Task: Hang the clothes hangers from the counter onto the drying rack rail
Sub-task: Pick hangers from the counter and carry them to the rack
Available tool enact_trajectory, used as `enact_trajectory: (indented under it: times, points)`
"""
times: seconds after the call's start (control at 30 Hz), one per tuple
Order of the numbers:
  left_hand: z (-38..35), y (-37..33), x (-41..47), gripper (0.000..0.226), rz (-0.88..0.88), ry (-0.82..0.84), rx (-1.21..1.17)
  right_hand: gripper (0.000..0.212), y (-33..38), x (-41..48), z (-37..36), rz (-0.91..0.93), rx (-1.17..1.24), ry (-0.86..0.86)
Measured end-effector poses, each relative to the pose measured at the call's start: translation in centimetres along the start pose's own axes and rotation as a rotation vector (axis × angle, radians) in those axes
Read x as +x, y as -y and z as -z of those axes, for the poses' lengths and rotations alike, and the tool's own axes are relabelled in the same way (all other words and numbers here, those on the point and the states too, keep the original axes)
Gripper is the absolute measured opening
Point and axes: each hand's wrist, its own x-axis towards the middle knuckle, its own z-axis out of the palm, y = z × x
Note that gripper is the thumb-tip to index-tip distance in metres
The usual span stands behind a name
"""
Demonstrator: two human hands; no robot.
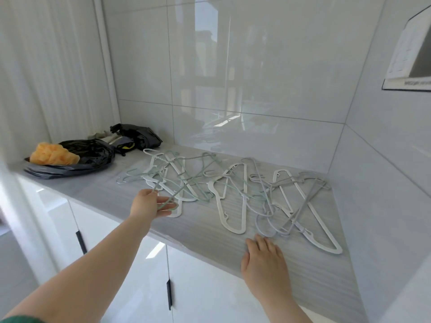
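This looks like a home laundry or utility corner, though the narrow view leaves that unsure. Glossy white wall tiles enclose a grey striped countertop above white cabinet doors with dark handles. A tangle of white, mint and grey clothes hangers covers the counter, with black plastic bags far left beside a white curtain.

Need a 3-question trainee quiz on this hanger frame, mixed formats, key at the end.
1. True or false: the left hand grips a green wire hanger.
2. Multiple choice: the right hand is A) holding a hanger, B) lying open on the counter near the grey wire hangers, C) out of view.
3. Short answer: what orange thing sits at the far left?

Key: 1 true; 2 B; 3 a crumpled orange cloth on a black plastic bag.
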Motion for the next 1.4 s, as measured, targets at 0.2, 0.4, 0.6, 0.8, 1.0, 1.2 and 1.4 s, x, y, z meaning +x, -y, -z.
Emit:
enact_trajectory:
  times: [0.2, 0.4, 0.6, 0.8, 1.0, 1.2, 1.4]
  points:
    - [1.9, -1.3, -2.0, 0.015, -0.123, -0.038, 0.107, 0.03, -0.3, -0.2, 0.2, 0.106, 0.028, -0.105]
    - [4.9, -2.2, -5.4, 0.017, -0.252, -0.085, 0.155, 0.029, 0.0, 0.0, 0.6, 0.187, 0.176, -0.205]
    - [9.4, -3.2, -10.4, 0.029, -0.329, -0.16, 0.239, 0.039, 5.0, 3.2, 2.8, 0.324, 0.452, -0.243]
    - [12.7, -4.9, -15.7, 0.028, -0.398, -0.172, 0.3, 0.055, 9.2, 8.9, 8.0, 0.395, 0.481, -0.192]
    - [15.6, -6.7, -22.1, 0.03, -0.466, -0.181, 0.353, 0.047, 12.7, 9.5, 12.9, 0.491, 0.421, -0.12]
    - [22.3, -6.8, -31.9, 0.03, -0.449, -0.372, 0.449, 0.034, 18.6, 2.3, 16.0, 0.72, 0.682, 0.035]
    - [29.0, -6.2, -44.0, 0.022, -0.308, -0.671, 0.812, 0.041, 26.9, -8.3, 19.5, 0.914, 0.742, 0.249]
